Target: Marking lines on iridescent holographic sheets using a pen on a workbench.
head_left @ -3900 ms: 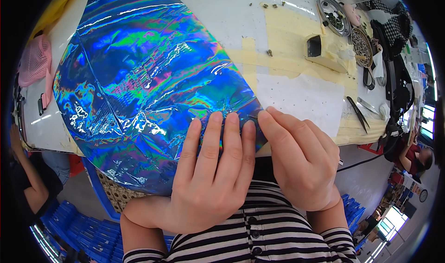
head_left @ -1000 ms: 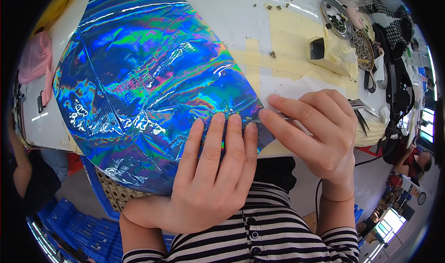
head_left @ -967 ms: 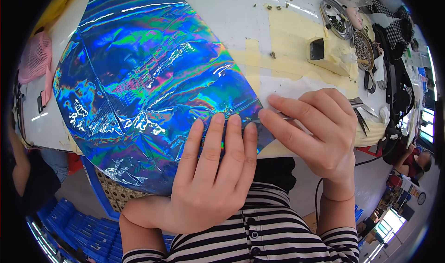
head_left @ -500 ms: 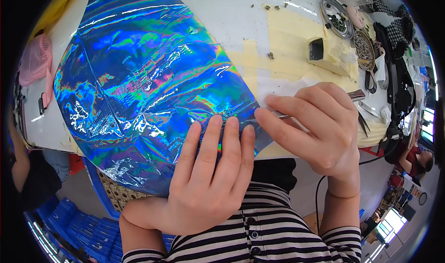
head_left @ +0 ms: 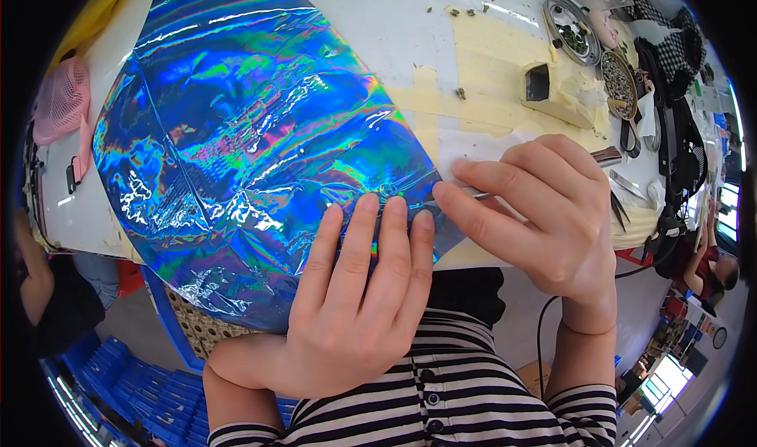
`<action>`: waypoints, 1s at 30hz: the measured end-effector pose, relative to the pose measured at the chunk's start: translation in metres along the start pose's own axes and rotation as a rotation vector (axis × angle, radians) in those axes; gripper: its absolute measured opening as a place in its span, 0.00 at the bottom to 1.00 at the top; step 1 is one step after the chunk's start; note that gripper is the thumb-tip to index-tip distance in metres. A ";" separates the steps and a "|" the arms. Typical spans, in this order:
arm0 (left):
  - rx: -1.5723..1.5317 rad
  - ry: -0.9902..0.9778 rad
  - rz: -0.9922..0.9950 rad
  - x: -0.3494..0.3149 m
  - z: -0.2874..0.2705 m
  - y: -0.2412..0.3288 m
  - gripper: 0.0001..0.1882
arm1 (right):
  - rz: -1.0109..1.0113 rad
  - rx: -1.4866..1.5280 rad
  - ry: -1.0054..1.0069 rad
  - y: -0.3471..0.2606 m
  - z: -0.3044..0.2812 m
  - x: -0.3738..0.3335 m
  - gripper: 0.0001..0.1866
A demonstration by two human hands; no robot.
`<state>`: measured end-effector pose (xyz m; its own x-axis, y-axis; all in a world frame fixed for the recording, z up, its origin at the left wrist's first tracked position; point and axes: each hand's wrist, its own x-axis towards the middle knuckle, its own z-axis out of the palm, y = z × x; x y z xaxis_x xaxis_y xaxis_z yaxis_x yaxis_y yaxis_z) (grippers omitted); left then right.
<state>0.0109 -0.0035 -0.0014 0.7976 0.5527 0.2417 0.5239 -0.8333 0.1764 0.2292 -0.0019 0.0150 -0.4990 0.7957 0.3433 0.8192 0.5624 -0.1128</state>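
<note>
Iridescent film lies across the table's left side. Left hand: extended flat near the film's near-right corner; apply even pressure. Right hand: curled at that corner, grasp indeterminable; steady fingertips.

Two foreground hands, one iridescent sheet, two round dishes, one pink mesh piece
</note>
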 end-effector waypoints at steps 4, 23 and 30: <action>0.001 0.002 0.000 0.000 0.000 0.000 0.21 | -0.007 -0.003 -0.010 0.000 -0.001 0.000 0.13; 0.017 0.023 -0.037 0.001 0.001 0.002 0.16 | -0.016 0.025 -0.090 0.001 -0.007 0.006 0.12; 0.015 0.041 -0.032 0.001 0.002 0.002 0.16 | -0.021 0.013 -0.163 0.001 -0.013 0.011 0.13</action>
<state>0.0130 -0.0049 -0.0032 0.7675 0.5789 0.2756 0.5535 -0.8151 0.1709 0.2283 0.0044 0.0310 -0.5563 0.8090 0.1899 0.8047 0.5815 -0.1199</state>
